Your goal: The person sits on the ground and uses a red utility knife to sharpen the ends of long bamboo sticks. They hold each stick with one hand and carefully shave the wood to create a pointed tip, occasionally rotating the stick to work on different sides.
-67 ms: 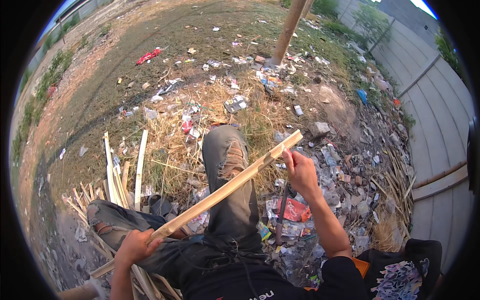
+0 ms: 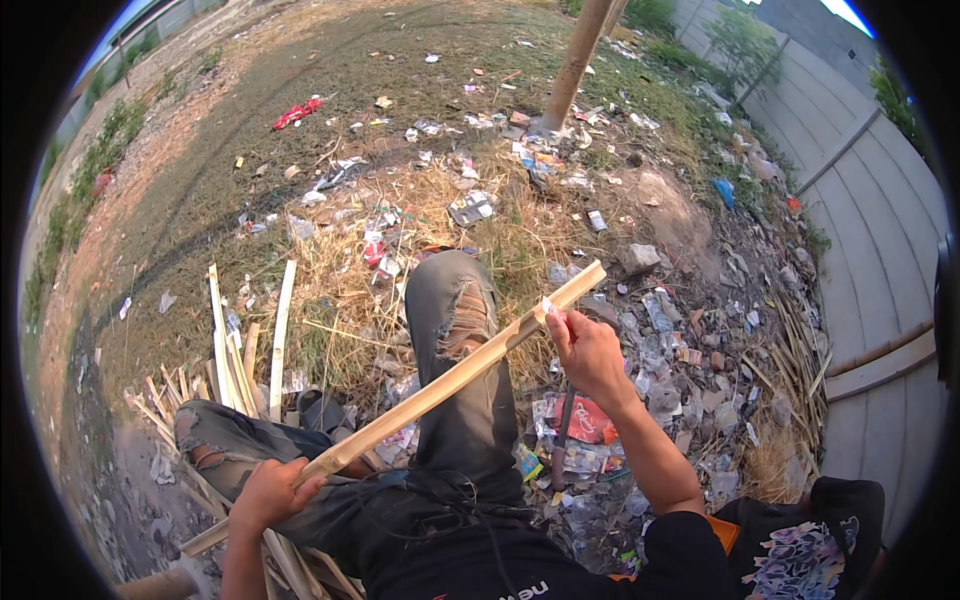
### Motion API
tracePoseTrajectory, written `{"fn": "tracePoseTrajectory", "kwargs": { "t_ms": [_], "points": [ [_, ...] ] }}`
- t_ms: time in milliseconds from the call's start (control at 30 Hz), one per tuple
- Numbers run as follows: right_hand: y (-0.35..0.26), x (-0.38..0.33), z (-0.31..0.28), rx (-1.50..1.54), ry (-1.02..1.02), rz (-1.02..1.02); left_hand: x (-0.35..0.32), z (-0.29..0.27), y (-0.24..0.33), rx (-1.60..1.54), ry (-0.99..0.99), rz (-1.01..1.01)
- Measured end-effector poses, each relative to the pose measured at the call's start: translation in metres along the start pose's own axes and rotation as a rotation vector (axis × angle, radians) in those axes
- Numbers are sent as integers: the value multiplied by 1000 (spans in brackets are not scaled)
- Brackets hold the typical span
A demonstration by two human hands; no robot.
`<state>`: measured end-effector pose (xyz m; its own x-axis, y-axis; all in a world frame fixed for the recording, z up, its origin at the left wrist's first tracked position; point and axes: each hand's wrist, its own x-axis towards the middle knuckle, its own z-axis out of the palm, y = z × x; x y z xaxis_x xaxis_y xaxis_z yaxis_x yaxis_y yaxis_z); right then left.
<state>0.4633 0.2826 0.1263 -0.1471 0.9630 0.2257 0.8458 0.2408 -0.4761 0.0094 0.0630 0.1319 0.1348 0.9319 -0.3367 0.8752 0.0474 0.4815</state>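
A long split bamboo strip (image 2: 440, 385) with a hollow, channelled face lies slantwise across my lap, its far end up to the right. My left hand (image 2: 270, 494) is closed around it near its lower end. Close to the upper end, my right hand (image 2: 590, 355) has its fingers curled, thumb and fingertip pinched against the strip's edge. A tiny whitish bit shows at that fingertip, too small to name. Below the right hand, a dark, narrow bar-like tool (image 2: 564, 435) stands among the litter; its kind is unclear.
Several bamboo strips (image 2: 281, 340) stick up beside my left knee, and more lie under my left arm. Litter and rubble (image 2: 690, 400) cover the ground at right. A wooden post (image 2: 575, 70) stands ahead; a panel wall (image 2: 870, 200) runs along the right.
My right hand has slid a short way left and down along the strip's edge. My left hand and the bamboo strip stay where they were.
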Motion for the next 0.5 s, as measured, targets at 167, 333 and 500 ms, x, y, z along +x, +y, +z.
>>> {"fn": "tracePoseTrajectory", "kwargs": {
  "t_ms": [167,333,500],
  "points": [
    [20,16,6,-91,-9,46,-10,-5,-2,70,10,-35],
    [23,13,14,-77,18,-56,-6,-9,3,121,8,-57],
    [56,35,3,-115,96,68,-15,-10,-6,74,-2,-53]
  ]
}}
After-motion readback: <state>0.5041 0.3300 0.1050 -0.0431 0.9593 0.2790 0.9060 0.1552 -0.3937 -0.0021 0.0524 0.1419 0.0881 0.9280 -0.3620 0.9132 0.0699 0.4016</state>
